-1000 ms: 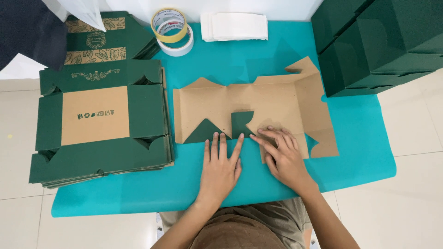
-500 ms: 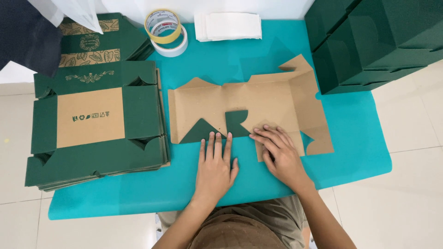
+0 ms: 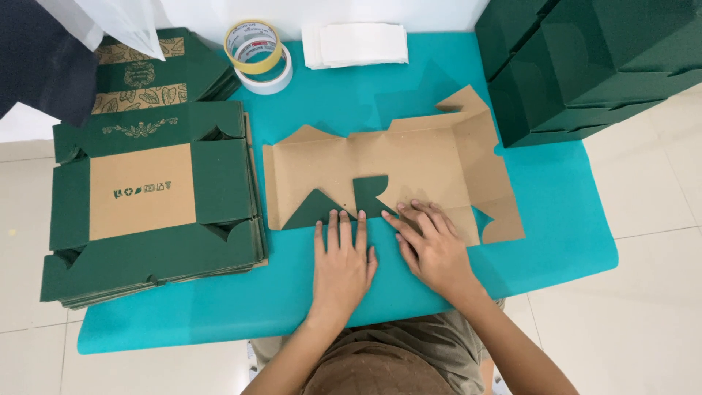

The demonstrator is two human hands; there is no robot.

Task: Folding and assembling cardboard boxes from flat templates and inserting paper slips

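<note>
Touching both hands — flattened carton (image 3: 409, 164)

Right hand (image 3: 433, 249) covers the near edge of the flat cardboard box blank (image 3: 409, 157), so the fold beneath can't be seen. The stack of assembled green boxes (image 3: 585, 58) runs off the top-right edge. Symbols on the flat green stack (image 3: 142, 192) are too small to tell.

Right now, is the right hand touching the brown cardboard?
Touching. The head view shows the right hand with its fingers lying flat on the near edge of the unfolded cardboard box blank, no gap between them.
</note>
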